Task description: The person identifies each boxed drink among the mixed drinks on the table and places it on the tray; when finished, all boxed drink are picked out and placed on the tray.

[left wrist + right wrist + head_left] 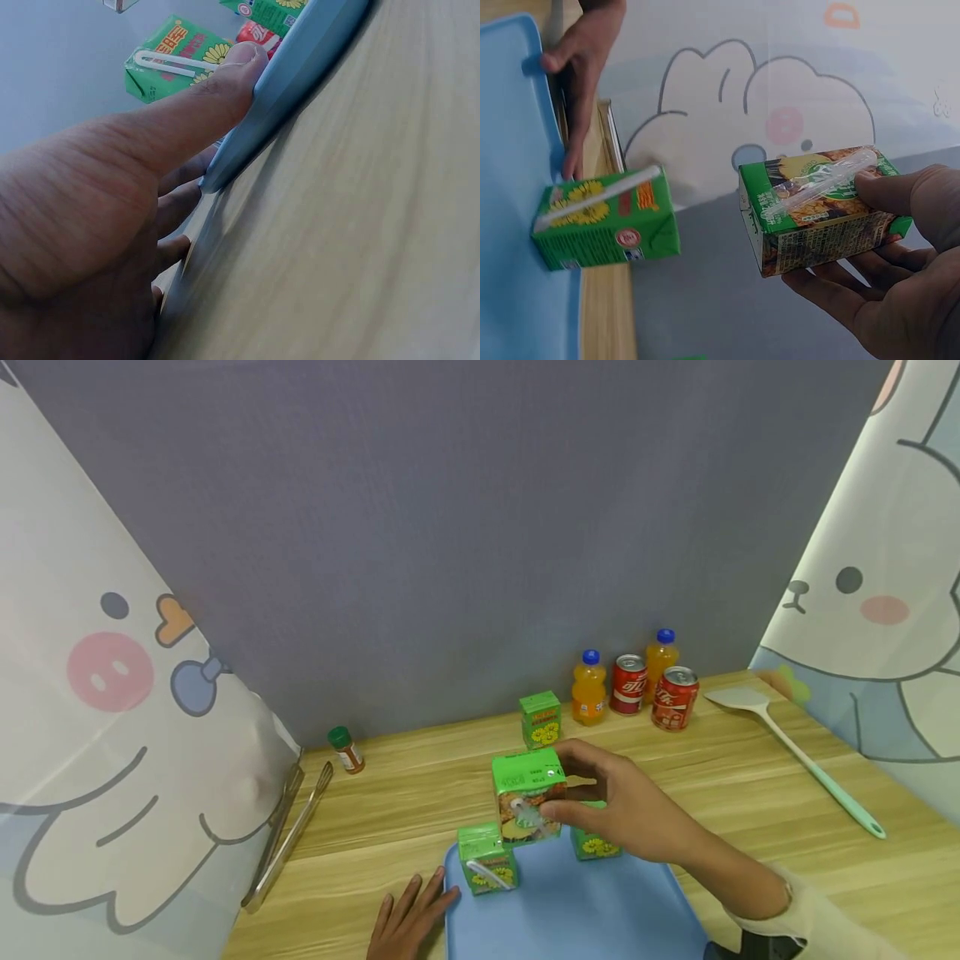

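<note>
My right hand [633,806] holds a green drink carton [527,789] between thumb and fingers, raised above the far edge of a blue tray [577,918]. In the right wrist view, a wrapped straw [821,184] lies along the face of this carton. A second green carton [487,860], also with a straw, stands in the tray's far left corner. Another carton [597,845] stands at the far right of the tray, partly hidden by my right hand. My left hand [411,917] lies beside the tray's left edge, fingers extended; its thumb [232,79] touches the rim.
Toward the back stand a green carton [541,722], two orange drink bottles [589,693] and two red cans [674,702]. A spatula [795,747] lies on the right. Metal tongs [288,839] and a small green-capped bottle [347,750] are on the left. A grey wall closes the back.
</note>
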A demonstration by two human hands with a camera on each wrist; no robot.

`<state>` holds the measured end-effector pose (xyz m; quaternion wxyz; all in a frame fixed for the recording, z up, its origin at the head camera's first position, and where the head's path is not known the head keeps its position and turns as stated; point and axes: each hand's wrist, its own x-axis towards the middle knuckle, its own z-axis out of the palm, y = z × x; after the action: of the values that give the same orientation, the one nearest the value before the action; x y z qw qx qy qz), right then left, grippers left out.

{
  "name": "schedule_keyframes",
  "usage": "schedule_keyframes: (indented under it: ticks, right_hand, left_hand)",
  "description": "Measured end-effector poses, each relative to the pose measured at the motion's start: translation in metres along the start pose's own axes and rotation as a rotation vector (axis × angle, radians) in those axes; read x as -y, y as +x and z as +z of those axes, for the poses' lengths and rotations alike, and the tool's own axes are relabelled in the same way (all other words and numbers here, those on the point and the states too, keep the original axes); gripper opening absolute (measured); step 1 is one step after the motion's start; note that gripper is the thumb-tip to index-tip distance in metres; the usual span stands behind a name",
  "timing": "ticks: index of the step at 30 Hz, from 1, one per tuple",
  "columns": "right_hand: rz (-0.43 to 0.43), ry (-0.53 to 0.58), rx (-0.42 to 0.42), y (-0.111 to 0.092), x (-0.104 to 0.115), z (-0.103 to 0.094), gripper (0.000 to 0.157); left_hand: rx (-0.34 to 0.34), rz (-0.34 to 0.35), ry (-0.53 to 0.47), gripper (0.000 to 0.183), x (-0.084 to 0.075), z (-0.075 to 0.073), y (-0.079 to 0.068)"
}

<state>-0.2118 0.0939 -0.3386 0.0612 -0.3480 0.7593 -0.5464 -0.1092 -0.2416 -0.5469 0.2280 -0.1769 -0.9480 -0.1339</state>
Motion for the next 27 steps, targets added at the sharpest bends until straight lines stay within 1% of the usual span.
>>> schedule_keyframes:
  ticks: [8, 16, 27]
  right_hand:
    - [0.027, 0.116, 0.072, -0.008, 0.002, 0.018, 0.043]
    - [0.012, 0.133, 0.119, -0.016, -0.001, 0.033, 0.043]
    - [0.006, 0.197, 0.188, -0.026, -0.017, 0.050, 0.039]
  left_hand:
    - [-0.024, 0.012, 0.015, 0.080, 0.000, 0.001, 0.000]
    - [-0.038, 0.007, 0.025, 0.079, 0.000, 0.002, 0.001]
    - [0.008, -0.014, -0.008, 0.077, -0.001, -0.001, 0.000]
